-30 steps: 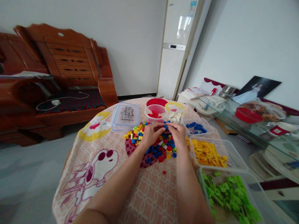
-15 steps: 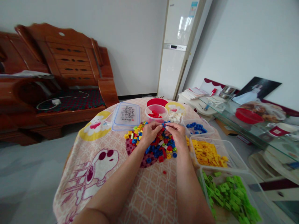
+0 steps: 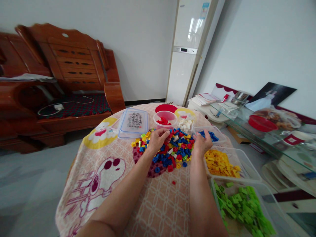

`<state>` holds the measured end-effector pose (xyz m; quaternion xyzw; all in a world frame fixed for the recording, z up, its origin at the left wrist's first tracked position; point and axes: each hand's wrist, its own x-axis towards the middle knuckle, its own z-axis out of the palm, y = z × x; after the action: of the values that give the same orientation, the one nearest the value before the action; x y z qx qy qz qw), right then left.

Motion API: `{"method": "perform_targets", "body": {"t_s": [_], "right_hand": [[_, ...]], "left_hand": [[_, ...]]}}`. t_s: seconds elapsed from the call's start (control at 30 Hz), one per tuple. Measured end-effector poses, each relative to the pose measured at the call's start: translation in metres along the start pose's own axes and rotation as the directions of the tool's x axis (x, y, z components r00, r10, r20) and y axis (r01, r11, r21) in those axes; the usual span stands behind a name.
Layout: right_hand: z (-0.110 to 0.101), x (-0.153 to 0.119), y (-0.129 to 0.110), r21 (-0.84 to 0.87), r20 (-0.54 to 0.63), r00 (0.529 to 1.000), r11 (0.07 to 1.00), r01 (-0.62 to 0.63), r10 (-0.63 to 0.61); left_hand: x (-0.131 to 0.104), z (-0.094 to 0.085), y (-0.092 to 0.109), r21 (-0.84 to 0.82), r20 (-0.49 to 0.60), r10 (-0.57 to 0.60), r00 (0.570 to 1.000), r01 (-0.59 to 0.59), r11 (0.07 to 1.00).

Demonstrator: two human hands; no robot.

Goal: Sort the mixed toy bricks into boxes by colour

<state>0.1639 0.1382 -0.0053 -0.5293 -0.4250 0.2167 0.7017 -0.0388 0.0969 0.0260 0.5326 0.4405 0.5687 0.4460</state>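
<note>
A heap of mixed toy bricks in red, blue, yellow, green and white lies mid-table. Over the heap's upper left, my left hand has thumb and fingers pressed together; whatever is between them is too small to name. My right hand is at the heap's right edge, beside the clear box of blue pieces, with its fingers apart. Nearest to it below stands a box of yellow bricks. Red pieces sit in a pink round tub, with white pieces to its right.
Green bricks fill a box at the lower right. A blue-rimmed lid lies at the table's back left, a red lid behind the tub. A glass shelf stands right of the table.
My right hand has moved right, from beside my left hand over the heap to the box of blue pieces, and its fingers have spread. My left hand has hardly moved.
</note>
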Motion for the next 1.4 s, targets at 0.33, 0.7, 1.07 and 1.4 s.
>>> {"method": "perform_targets", "body": {"t_s": [0.33, 0.7, 1.07, 1.4], "right_hand": [[0.019, -0.034, -0.056, 0.060, 0.526, 0.834, 0.985, 0.161, -0.168], [0.021, -0.035, -0.062, 0.034, 0.561, 0.823, 0.996, 0.085, -0.090], [0.025, -0.036, -0.054, 0.084, 0.359, 0.931, 0.991, -0.103, 0.067], [0.007, -0.012, -0.024, 0.174, -0.220, 0.970, 0.983, -0.064, 0.102]], "left_hand": [[-0.001, 0.000, 0.003, 0.003, 0.074, 0.007, 0.997, -0.008, 1.000], [-0.001, 0.000, 0.003, -0.031, 0.099, -0.001, 0.995, 0.004, 1.000], [-0.003, 0.008, 0.000, -0.082, 0.119, -0.076, 0.990, 0.086, 0.993], [-0.002, 0.003, 0.004, -0.164, 0.035, -0.093, 0.995, 0.098, 0.982]]}}
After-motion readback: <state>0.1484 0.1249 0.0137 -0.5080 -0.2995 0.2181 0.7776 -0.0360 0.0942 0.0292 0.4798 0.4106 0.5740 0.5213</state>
